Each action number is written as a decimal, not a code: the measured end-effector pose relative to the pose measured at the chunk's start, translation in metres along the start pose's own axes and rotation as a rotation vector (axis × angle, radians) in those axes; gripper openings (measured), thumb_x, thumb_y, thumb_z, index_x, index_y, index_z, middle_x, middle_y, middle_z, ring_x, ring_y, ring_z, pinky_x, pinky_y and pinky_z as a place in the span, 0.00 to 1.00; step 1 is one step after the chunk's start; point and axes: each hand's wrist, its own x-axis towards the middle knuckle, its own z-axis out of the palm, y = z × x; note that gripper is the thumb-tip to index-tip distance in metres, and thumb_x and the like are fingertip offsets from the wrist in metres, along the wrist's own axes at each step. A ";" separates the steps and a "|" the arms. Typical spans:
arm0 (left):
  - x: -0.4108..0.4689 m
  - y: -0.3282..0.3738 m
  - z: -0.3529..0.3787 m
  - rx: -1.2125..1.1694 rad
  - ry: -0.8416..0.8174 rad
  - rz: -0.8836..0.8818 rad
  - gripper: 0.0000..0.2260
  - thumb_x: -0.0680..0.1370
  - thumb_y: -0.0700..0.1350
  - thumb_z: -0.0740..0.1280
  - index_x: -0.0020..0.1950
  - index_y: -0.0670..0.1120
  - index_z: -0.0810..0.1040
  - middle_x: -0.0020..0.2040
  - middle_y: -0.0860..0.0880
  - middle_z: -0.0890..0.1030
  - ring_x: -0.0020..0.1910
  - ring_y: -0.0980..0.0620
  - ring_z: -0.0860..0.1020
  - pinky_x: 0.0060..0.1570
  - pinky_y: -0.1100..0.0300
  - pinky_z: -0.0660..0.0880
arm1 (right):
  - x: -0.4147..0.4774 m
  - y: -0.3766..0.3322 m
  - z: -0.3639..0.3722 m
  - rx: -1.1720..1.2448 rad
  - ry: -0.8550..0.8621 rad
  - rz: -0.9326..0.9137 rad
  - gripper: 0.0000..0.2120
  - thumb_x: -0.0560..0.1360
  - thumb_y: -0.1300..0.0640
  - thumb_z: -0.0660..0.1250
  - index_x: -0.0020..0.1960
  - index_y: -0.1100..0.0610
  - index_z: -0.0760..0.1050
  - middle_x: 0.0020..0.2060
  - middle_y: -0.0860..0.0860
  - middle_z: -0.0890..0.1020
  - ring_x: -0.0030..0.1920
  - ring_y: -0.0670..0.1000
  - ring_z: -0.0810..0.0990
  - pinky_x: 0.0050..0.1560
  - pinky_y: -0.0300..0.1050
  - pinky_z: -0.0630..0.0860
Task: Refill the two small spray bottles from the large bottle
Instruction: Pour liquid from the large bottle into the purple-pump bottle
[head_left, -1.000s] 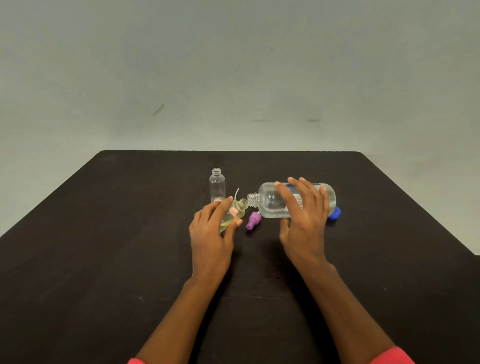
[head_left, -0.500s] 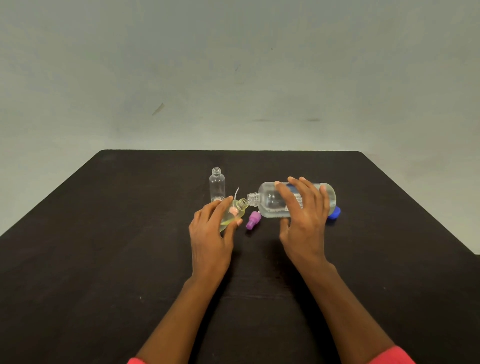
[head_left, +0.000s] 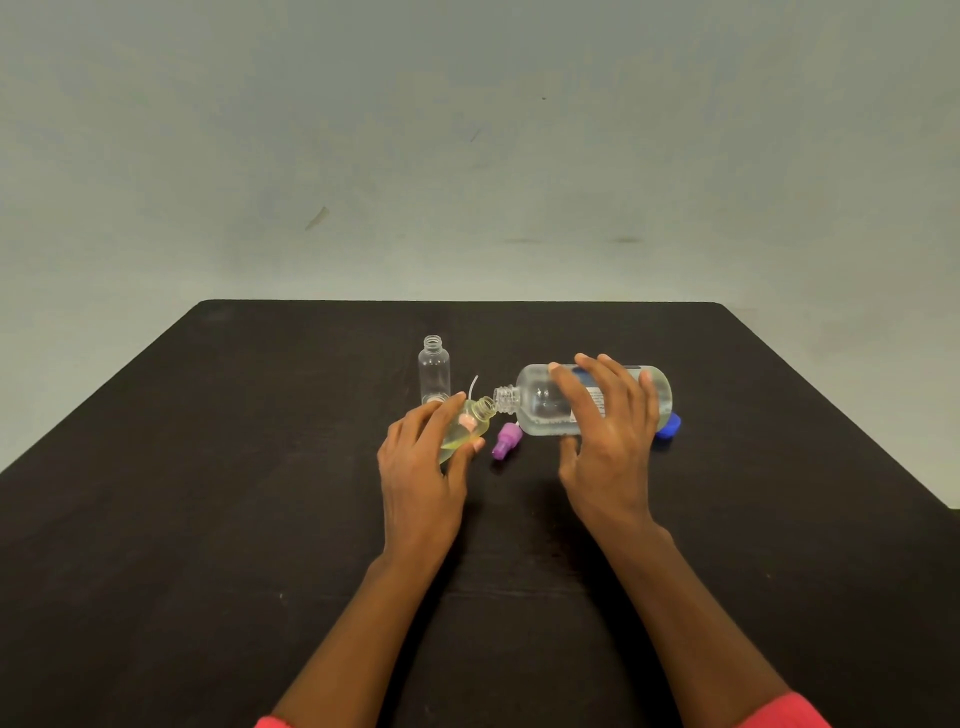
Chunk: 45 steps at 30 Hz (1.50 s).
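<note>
My right hand (head_left: 608, 441) grips the large clear bottle (head_left: 540, 397), tipped on its side with its open neck pointing left. That neck meets the mouth of a small bottle (head_left: 475, 421) holding yellowish liquid, which my left hand (head_left: 421, 467) holds tilted. A second small clear bottle (head_left: 434, 370) stands upright and uncapped behind my left hand. A purple spray cap (head_left: 506, 440) lies on the table between my hands. A pink spray head with a white tube (head_left: 471, 387) shows behind the tilted bottle.
A blue cap (head_left: 670, 426) lies on the black table (head_left: 208, 519) behind my right hand. A pale wall rises beyond the table's far edge.
</note>
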 end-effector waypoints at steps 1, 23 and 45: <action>0.000 0.000 0.000 0.001 0.000 0.001 0.20 0.72 0.41 0.69 0.64 0.50 0.75 0.57 0.52 0.77 0.54 0.58 0.69 0.56 0.54 0.69 | 0.000 0.000 0.000 -0.004 0.000 0.000 0.40 0.59 0.77 0.72 0.66 0.51 0.68 0.63 0.58 0.75 0.68 0.57 0.66 0.75 0.48 0.47; 0.000 0.000 0.001 0.009 0.003 0.000 0.20 0.72 0.41 0.69 0.64 0.49 0.75 0.57 0.52 0.77 0.54 0.59 0.68 0.56 0.55 0.68 | 0.000 0.000 0.000 -0.003 -0.003 -0.002 0.41 0.59 0.77 0.72 0.66 0.51 0.67 0.63 0.58 0.75 0.69 0.56 0.65 0.75 0.47 0.46; 0.000 0.000 0.001 0.008 0.009 0.003 0.21 0.72 0.40 0.70 0.64 0.49 0.75 0.57 0.52 0.77 0.54 0.60 0.67 0.56 0.57 0.67 | 0.000 0.000 0.000 -0.012 -0.007 -0.002 0.42 0.59 0.77 0.72 0.66 0.51 0.67 0.63 0.58 0.74 0.69 0.56 0.65 0.76 0.46 0.45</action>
